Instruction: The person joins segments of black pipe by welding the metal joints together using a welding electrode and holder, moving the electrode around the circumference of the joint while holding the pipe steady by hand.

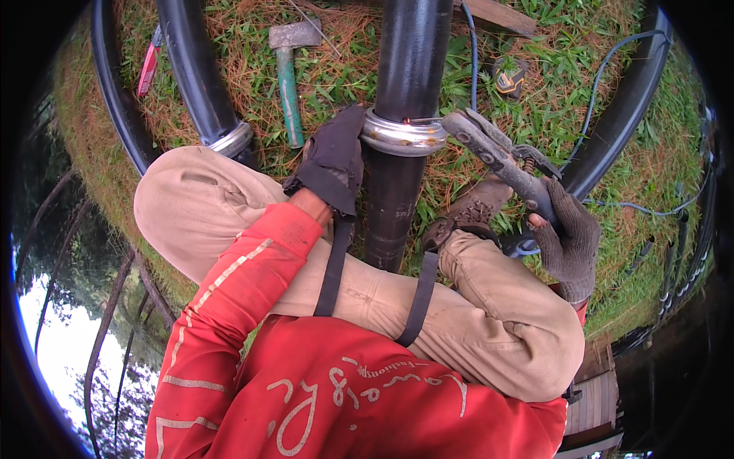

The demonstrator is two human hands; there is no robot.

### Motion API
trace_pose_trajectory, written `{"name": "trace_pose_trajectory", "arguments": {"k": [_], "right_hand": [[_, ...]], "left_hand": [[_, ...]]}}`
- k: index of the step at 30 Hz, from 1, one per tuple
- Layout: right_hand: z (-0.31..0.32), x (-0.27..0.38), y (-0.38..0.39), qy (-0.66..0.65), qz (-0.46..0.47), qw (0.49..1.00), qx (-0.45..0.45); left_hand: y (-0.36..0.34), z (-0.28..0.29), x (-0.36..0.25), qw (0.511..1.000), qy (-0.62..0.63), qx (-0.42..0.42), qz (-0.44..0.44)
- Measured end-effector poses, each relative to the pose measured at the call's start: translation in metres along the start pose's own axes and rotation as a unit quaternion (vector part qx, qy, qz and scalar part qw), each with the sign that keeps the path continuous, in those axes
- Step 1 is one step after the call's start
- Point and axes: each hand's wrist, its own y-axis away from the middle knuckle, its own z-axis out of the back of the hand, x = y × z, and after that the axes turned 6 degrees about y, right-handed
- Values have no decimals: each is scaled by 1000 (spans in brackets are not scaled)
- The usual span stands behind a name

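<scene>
My right hand (569,237), in a knitted grey-brown glove, is closed round the handle of a welding electrode holder (501,157). From its jaws a thin electrode (425,120) reaches left to a shiny metal collar (404,136), where a small orange glow shows at the upper edge. The collar encircles a black pipe (413,57), which runs down between my legs. My left hand (330,161), dark-gloved, lies against the left side of the collar and pipe. Its fingers are mostly hidden beneath the back of the hand.
Left of the pipe, a green-handled hammer (287,92) lies on the grass. Another black pipe (195,69) with a metal collar (232,141) stretches beyond my left knee. A tape measure (510,77) and blue cable (595,84) are at right, near a further pipe (623,111).
</scene>
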Motion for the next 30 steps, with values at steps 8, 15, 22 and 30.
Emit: {"name": "trace_pose_trajectory", "arguments": {"k": [8, 15, 22, 30], "right_hand": [[-1, -1, 1, 9, 8, 1000, -1], [-3, -3, 1, 17, 10, 1000, -8], [-1, 0, -1, 13, 9, 1000, 0], [-2, -4, -1, 28, 31, 999, -11]], "left_hand": [[12, -5, -20, 932, -352, 52, -68], [18, -43, -81, 989, -83, -38, 116], [13, -41, -46, 955, 233, -97, 154], [11, -37, -36, 969, 205, -72, 119]]}}
